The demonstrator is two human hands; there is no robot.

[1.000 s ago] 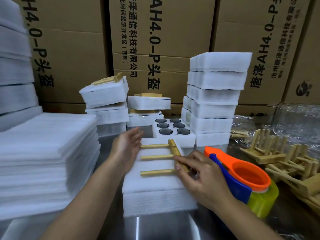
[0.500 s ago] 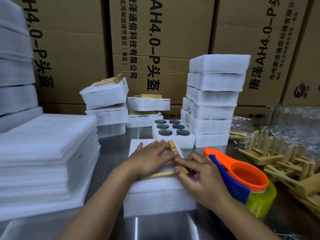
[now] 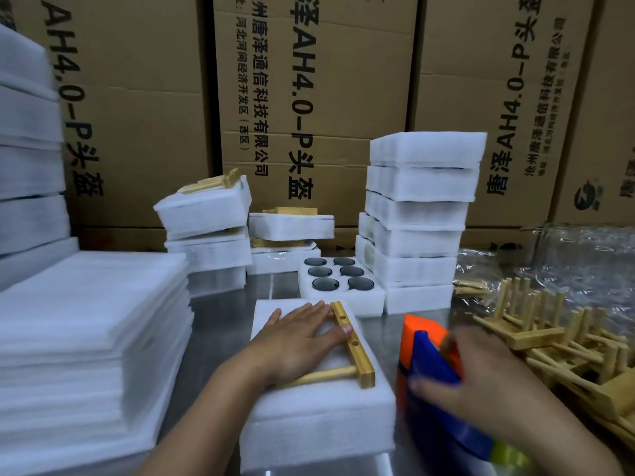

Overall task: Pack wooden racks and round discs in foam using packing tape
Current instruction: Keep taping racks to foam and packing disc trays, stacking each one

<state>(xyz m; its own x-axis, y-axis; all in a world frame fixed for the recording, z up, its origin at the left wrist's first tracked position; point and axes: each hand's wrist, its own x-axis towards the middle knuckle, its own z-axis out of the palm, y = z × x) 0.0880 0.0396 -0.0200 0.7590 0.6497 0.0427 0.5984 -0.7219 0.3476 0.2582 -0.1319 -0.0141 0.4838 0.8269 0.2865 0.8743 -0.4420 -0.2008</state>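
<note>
A wooden rack point(image 3: 354, 345) lies flat on a white foam block point(image 3: 319, 417) in front of me. My left hand point(image 3: 299, 341) presses flat on the rack's pegs, fingers straight. My right hand point(image 3: 481, 383), blurred with motion, grips the orange and blue tape dispenser point(image 3: 433, 379) just right of the foam block. Behind the block sits a foam tray point(image 3: 357, 298) with several dark round discs point(image 3: 325, 284) in its holes.
A tall stack of foam sheets point(image 3: 89, 338) fills the left. Wrapped foam packs point(image 3: 206, 235) and a tower of foam blocks point(image 3: 419, 218) stand at the back. Loose wooden racks point(image 3: 556, 334) pile up on the right. Cardboard boxes point(image 3: 309, 97) wall the rear.
My right hand left the rack and took hold of the tape dispenser. My left hand stays flat on the rack.
</note>
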